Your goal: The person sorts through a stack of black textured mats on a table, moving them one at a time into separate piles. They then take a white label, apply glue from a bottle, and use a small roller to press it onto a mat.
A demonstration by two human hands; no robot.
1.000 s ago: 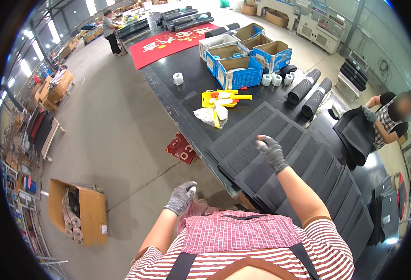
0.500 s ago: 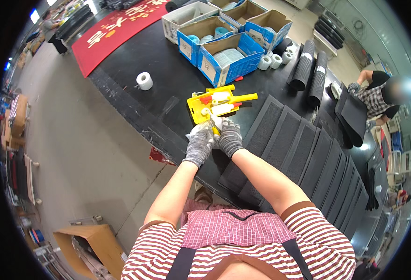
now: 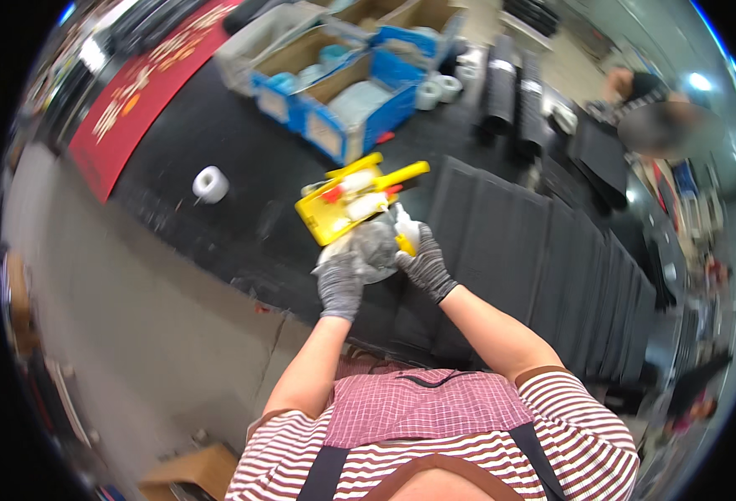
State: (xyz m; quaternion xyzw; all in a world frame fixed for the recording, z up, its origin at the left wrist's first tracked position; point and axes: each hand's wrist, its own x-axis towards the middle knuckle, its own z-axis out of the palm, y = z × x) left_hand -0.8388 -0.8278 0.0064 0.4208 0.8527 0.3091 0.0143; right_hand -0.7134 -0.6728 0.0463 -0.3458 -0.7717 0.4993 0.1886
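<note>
- Along red mat (image 3: 138, 108), near far-left corner of black surface (image 3: 188, 138): large pale-gold characters and an orange spot, motion-blurred.
- On near wall of blue box (image 3: 389, 113), toward far edge: pale label-like patch, too blurred to read.
- At left corner of yellow tray (image 3: 316, 219): small dark mark, cannot tell whether print.
- Compared with half a second ago: hands farther apart, earlier almost meeting just below tray.
- White-and-yellow item (image 3: 406, 227) now with right hand (image 3: 426, 265) alone, earlier between both hands; kind unclear.
- Clear plastic bag (image 3: 376, 249) now spread wider, earlier bunched between hands.
- View turned since: mat, boxes and tray all farther left in it.
- Left hand (image 3: 340, 284), grey-gloved: fingers curled narrow on bag's left part, fingertips partly hidden.
- Right hand, grey-gloved: fingers narrow around lower, yellow end of item, white end pointing away.
- Bag over surface, inward from near-left edge, just below tray.
- In tray: white rollers (image 3: 366, 205), red bits, yellow handle sticking out rightward.
- Beside near-left edge: white roll (image 3: 210, 185), well apart from hands.
- Right of right hand, reaching near edge: overlapping black mats (image 3: 502, 234).
</note>
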